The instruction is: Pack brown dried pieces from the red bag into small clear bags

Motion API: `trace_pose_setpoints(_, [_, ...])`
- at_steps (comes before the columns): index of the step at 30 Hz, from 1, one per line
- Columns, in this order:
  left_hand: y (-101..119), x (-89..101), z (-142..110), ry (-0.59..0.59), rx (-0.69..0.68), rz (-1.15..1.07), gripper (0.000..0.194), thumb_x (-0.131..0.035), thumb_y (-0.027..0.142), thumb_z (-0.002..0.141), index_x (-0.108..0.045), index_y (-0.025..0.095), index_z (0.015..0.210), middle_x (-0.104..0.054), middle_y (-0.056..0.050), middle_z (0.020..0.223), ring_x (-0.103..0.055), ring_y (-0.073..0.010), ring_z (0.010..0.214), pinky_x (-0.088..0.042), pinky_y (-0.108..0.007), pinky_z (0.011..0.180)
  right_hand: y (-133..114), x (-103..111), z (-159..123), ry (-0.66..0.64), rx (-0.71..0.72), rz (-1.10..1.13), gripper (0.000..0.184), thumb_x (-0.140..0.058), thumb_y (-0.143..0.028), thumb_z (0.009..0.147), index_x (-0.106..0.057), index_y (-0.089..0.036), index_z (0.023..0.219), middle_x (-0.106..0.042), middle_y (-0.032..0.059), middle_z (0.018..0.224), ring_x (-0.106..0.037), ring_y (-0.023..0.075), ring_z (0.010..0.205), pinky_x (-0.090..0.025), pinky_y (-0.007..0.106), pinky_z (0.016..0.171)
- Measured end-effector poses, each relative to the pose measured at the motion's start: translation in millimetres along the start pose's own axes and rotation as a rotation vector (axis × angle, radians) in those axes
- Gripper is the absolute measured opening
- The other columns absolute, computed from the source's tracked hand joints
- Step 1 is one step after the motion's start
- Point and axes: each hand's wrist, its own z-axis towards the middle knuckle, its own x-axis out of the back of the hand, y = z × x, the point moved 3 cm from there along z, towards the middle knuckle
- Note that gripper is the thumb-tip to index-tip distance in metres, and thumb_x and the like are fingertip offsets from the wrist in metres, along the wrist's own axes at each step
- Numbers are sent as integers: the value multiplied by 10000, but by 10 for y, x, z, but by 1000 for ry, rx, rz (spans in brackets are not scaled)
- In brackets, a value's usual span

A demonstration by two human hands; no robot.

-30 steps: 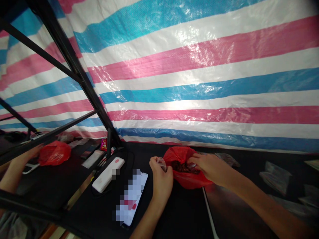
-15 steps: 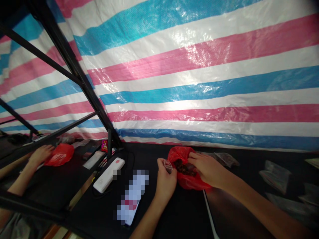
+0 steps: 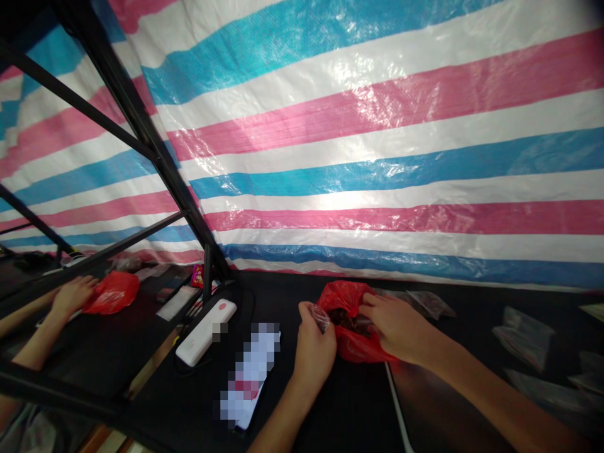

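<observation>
A: Noticed what first, going by size?

B: Saw a striped sheet (image 3: 377, 126) hanging behind, then the black surface (image 3: 349, 409) in front of it, then a black metal frame (image 3: 165, 170) slanting up at left.

A: And after that?

B: Found a red bag (image 3: 363, 349) lying open on the surface, between both hands. Saw the right hand (image 3: 394, 324) at its mouth, fingers bent inward; could not tell whether closed on anything. Spotted the left hand (image 3: 317, 343) just beside the bag's left edge.

A: Anything smaller?

B: Saw a phone (image 3: 250, 380) left of that hand, and a white box (image 3: 206, 331) farther left. Made out a small piece of clear plastic (image 3: 321, 316) gripped in the left fingers, and lastly brown bits (image 3: 346, 319) inside the red bag.
</observation>
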Motion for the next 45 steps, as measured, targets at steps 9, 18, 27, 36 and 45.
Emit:
trace_pose_setpoints(9, [-131,-100,120,-41,4,-165,308,-590,66,786,-448,232,1004,-564,54,782,-561,-133,693,-426,-236,698,21,-65,39,17,2,102,444,-560,-93,866,-730,-247,1246,-683,120,1248,-667,314,1140,-492,455,1017])
trace_pose_setpoints(18, [-183,-129,71,15,1,-311,327,-601,114,778,-521,221,1077,-609,21,865,-584,-139,756,-460,-240,739,7,-184,53,73,43,135,536,-550,6,764,-729,-249,1200,-683,92,1263,-664,295,1142,-477,407,1004])
trace_pose_setpoints(27, [-102,-111,4,-3,-52,-183,347,-586,107,827,-522,204,1154,-688,-53,993,-676,-201,887,-506,-303,837,45,-184,72,67,9,128,523,-559,-8,788,-719,-247,1225,-687,103,1245,-674,303,1143,-492,417,997])
trace_pose_setpoints(36, [-89,-146,-52,-27,-94,-228,407,-584,107,834,-526,190,1228,-689,-117,1176,-675,-238,1079,-483,-358,992,2,-160,58,78,45,167,529,-552,-16,757,-742,-258,1188,-718,89,1235,-654,307,1173,-474,435,1030])
trace_pose_setpoints(45, [-116,-171,-8,47,89,-416,333,-578,140,784,-532,212,1106,-677,-32,960,-664,-171,861,-507,-264,780,-11,-109,58,57,16,191,466,-572,-60,768,-758,-255,1149,-756,80,1170,-694,288,1097,-495,405,973])
